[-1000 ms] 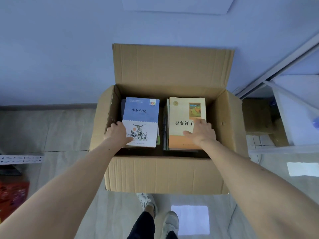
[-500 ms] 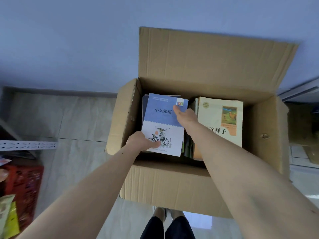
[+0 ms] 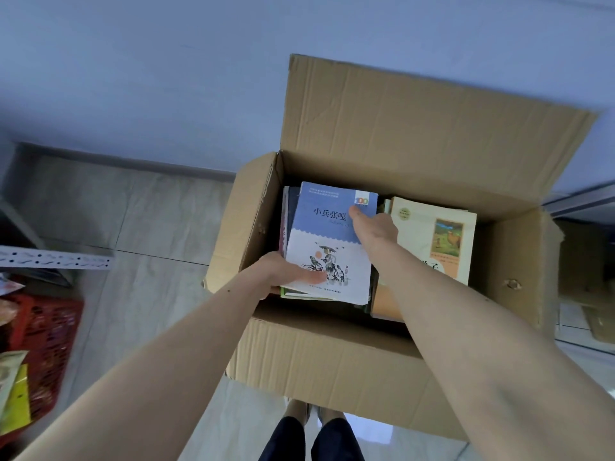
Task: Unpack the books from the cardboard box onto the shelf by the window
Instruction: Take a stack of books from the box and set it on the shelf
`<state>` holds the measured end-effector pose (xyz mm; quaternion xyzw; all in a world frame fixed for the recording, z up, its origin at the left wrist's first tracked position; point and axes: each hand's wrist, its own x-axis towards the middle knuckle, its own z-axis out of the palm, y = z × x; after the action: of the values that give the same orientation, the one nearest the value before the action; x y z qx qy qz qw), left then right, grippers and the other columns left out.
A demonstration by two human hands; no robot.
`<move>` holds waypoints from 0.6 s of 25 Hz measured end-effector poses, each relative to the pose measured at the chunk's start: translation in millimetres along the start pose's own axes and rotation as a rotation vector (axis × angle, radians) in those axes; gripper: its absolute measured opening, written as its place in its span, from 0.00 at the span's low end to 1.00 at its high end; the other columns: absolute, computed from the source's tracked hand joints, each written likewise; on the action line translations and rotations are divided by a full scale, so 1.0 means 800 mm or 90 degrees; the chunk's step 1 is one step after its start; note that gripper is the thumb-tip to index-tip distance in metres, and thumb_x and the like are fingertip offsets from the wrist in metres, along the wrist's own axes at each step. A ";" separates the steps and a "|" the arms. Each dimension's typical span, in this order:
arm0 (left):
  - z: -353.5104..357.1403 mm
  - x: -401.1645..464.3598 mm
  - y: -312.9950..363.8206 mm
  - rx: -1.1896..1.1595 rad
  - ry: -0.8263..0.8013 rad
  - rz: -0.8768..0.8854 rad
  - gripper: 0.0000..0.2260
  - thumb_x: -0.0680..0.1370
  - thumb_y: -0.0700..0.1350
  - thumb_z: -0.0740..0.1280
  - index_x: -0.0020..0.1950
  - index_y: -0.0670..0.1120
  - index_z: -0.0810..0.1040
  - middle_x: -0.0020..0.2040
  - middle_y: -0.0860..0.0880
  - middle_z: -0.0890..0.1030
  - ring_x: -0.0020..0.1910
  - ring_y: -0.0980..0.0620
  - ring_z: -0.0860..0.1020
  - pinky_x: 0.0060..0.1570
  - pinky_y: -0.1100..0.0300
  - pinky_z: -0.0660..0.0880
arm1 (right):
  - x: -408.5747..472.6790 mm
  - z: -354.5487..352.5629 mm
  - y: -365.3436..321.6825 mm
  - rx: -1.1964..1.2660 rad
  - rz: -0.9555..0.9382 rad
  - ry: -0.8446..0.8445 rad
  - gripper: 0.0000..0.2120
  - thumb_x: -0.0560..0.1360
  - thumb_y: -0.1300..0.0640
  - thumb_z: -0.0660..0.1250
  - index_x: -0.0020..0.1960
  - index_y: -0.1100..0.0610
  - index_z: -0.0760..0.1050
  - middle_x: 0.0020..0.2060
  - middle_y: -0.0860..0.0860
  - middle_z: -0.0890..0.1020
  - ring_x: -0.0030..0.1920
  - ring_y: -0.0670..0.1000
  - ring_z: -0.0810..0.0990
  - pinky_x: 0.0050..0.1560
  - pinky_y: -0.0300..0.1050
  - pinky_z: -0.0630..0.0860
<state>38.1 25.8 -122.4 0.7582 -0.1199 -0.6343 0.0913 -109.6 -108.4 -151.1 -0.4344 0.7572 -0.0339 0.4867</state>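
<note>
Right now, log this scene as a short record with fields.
container: open brown cardboard box on the floor
left pile: blue-and-white paperback book on top
right pile: cream paperback book with orange picture on top
left hand: grips the blue-and-white book's near left corner
right hand: grips the same book's right edge
beside: red plastic crate, far left

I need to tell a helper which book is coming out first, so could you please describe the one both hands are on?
Find the open cardboard box on the floor. Inside, the book tops the left stack, with the left hand and right hand on it. Its blue-and-white cover differs from the cream book beside it.
</note>
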 end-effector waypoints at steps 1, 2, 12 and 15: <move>0.000 -0.003 -0.001 -0.049 -0.011 0.006 0.32 0.54 0.53 0.86 0.54 0.49 0.79 0.54 0.51 0.84 0.57 0.48 0.79 0.62 0.49 0.75 | -0.001 -0.003 0.000 -0.005 0.005 0.000 0.22 0.72 0.37 0.65 0.46 0.57 0.71 0.35 0.49 0.72 0.33 0.49 0.72 0.36 0.44 0.69; -0.001 -0.007 -0.002 -0.087 -0.024 0.013 0.33 0.53 0.51 0.86 0.55 0.48 0.79 0.53 0.51 0.85 0.57 0.48 0.80 0.63 0.48 0.74 | -0.002 -0.005 0.000 -0.007 0.011 -0.002 0.23 0.72 0.37 0.66 0.46 0.57 0.71 0.36 0.49 0.72 0.33 0.49 0.72 0.36 0.44 0.69; -0.021 -0.109 0.010 -0.237 -0.134 0.142 0.30 0.58 0.41 0.85 0.58 0.47 0.80 0.52 0.49 0.87 0.55 0.47 0.83 0.61 0.50 0.76 | -0.088 -0.069 -0.060 0.209 0.047 -0.147 0.40 0.67 0.34 0.72 0.69 0.56 0.68 0.60 0.53 0.78 0.53 0.56 0.81 0.54 0.53 0.79; -0.035 -0.164 0.016 -0.261 -0.125 0.180 0.35 0.54 0.43 0.85 0.59 0.45 0.80 0.53 0.48 0.86 0.56 0.45 0.83 0.64 0.48 0.75 | -0.141 -0.092 -0.103 0.159 -0.002 -0.138 0.46 0.66 0.30 0.70 0.73 0.57 0.63 0.62 0.52 0.73 0.54 0.56 0.75 0.50 0.51 0.76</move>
<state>42.7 51.9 9.8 0.6343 -0.1018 -0.6972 0.3182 -97.5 -108.8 6.2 -0.3725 0.6898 -0.0814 0.6155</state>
